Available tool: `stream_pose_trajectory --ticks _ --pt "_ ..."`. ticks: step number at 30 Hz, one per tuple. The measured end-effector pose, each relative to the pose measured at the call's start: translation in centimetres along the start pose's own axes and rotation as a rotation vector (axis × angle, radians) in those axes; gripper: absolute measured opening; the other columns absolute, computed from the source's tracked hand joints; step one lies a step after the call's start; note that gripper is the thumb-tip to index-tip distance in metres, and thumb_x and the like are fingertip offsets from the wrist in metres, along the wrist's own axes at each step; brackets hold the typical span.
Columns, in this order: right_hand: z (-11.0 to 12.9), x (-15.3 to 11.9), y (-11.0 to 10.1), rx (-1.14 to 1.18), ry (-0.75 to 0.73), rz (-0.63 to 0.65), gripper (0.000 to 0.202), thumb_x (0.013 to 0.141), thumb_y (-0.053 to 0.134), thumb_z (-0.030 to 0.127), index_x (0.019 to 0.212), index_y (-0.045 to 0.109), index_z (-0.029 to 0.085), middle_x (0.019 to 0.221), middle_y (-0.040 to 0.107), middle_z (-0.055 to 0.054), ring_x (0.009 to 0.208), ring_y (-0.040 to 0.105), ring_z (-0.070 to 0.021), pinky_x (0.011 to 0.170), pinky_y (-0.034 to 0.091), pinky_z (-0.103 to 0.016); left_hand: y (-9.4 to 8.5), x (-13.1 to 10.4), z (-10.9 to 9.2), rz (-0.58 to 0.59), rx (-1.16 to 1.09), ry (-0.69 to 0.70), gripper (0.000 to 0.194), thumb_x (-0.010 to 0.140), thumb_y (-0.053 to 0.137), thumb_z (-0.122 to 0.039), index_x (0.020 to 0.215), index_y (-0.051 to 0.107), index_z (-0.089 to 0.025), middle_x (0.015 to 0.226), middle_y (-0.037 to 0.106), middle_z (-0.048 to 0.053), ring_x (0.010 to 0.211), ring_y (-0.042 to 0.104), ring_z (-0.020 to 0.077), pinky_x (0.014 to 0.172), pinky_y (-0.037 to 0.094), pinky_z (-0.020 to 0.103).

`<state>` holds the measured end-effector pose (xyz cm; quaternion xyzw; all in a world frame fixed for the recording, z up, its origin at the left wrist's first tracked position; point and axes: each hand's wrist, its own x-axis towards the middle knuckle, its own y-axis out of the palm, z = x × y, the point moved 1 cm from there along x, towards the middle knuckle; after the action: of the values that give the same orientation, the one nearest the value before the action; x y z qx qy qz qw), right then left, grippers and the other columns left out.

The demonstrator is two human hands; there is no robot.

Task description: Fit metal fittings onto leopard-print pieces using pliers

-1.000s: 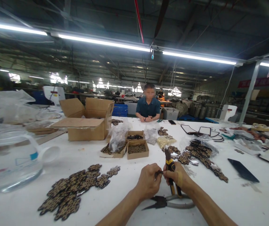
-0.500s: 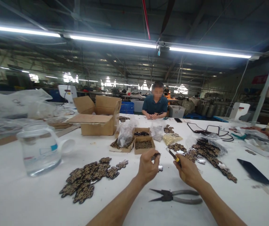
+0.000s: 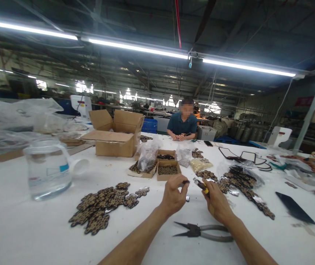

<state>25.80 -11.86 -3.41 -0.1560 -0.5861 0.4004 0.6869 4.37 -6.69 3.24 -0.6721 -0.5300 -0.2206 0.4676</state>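
Observation:
My left hand [image 3: 174, 194] pinches a small dark piece [image 3: 185, 182] between thumb and fingers, above the white table. Just right of it, my right hand [image 3: 216, 200] is wrapped round a yellow-handled tool [image 3: 205, 188], whose metal tip points at the dark piece with a narrow gap between. Below the hands lie grey-handled pliers [image 3: 201, 232] with their jaws apart. Leopard-print pieces [image 3: 99, 206] are heaped on the left, and more leopard-print pieces [image 3: 245, 184] lie on the right. A small box of brassy bits [image 3: 168, 170] stands beyond my left hand.
A clear water jug [image 3: 48, 173] stands at the left. Behind are an open cardboard box [image 3: 115, 141], plastic bags [image 3: 185, 154] and a phone [image 3: 208, 143]. A person [image 3: 182, 123] leans on the table's far side. A dark flat panel [image 3: 295, 208] lies at the right.
The tool's tip has come closer to the dark piece, with my right hand shifted slightly left. My left hand keeps its pinch. The whole view has shifted a little.

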Motion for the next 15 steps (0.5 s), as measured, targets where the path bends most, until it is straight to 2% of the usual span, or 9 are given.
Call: stream_pose_trajectory --ticks 5,15 --pt "-0.9 0.2 0.3 0.019 -0.098 -0.066 0.066 0.087 0.049 0.008 0.148 0.033 0.025 0.13 0.052 -0.014 0.119 0.05 -0.0297 0.099 0.047 -0.053 -0.2 0.1 -0.2 0.016 -0.016 0.057 0.009 0.088 0.057 -0.015 0.09 0.065 -0.019 0.089 0.069 0.006 0.088 0.062 0.0204 0.085 0.047 0.037" --pt "0.0 0.3 -0.3 0.009 -0.119 -0.055 0.077 0.081 0.05 0.002 0.152 0.028 0.023 0.134 0.049 -0.015 0.124 0.045 -0.0306 0.103 0.045 -0.055 -0.2 0.1 -1.1 0.016 -0.064 0.093 0.009 0.088 0.057 -0.014 0.091 0.064 -0.019 0.089 0.068 0.007 0.089 0.062 0.0213 0.084 0.047 0.038"
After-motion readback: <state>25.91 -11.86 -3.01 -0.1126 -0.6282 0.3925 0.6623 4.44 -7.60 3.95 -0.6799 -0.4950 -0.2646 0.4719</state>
